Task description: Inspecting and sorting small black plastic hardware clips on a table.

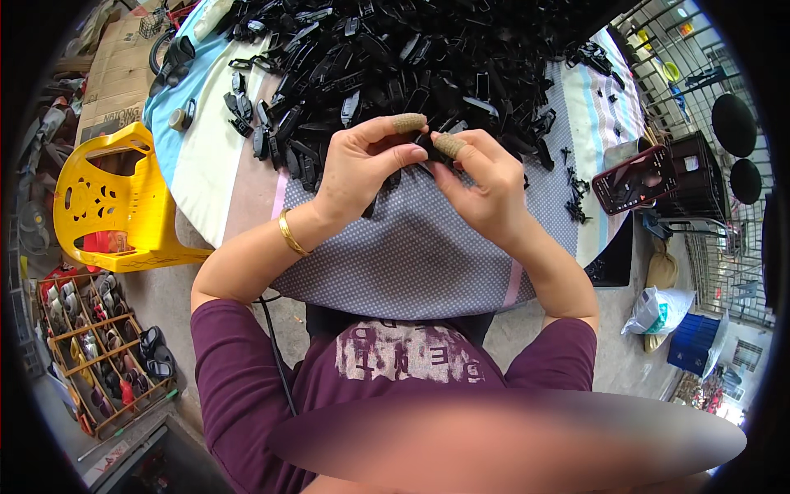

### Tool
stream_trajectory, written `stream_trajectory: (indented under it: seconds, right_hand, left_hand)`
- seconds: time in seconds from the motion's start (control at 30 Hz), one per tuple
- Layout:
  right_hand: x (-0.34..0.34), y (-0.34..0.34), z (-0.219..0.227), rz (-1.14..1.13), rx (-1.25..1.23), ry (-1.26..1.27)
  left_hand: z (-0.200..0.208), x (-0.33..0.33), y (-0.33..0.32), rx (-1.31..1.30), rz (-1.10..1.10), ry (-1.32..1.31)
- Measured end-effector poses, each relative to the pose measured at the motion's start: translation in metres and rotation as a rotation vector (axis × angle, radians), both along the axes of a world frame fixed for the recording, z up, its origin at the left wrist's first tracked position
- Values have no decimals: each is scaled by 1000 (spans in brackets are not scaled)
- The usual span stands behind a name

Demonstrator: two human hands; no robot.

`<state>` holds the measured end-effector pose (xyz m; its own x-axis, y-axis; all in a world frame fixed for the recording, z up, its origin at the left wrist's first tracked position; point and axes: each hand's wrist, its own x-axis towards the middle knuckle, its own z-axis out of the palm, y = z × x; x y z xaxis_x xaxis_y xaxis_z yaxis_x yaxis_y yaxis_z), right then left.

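Apparently the left hand (355, 169) and right hand (489, 183) both pinch one small black part (424, 141), mostly hidden between their fingertips; the pile (395, 62) lies just beyond them. The black part should handle as light, stiff and slightly slippery (plastic, by its look), possibly fragile where thin, so best gripped at its ends.

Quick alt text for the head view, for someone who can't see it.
Left hand and right hand pinch a small black piece over a patterned tablecloth heaped with black parts; a yellow chair is at left, a phone at right.
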<state>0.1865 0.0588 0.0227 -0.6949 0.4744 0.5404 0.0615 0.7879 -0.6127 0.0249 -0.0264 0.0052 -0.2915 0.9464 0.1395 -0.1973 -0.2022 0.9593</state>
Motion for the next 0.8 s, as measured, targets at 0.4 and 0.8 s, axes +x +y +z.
stream_trajectory:
  seconds: [0.4,0.8]
  right_hand:
    - [-2,1,-10,117,-276,-172]
    - [17,35,4,280,-98,-476]
  left_hand:
    - [9,-10,-3,88,-141,239]
    - [21,22,-25,343,-366,945]
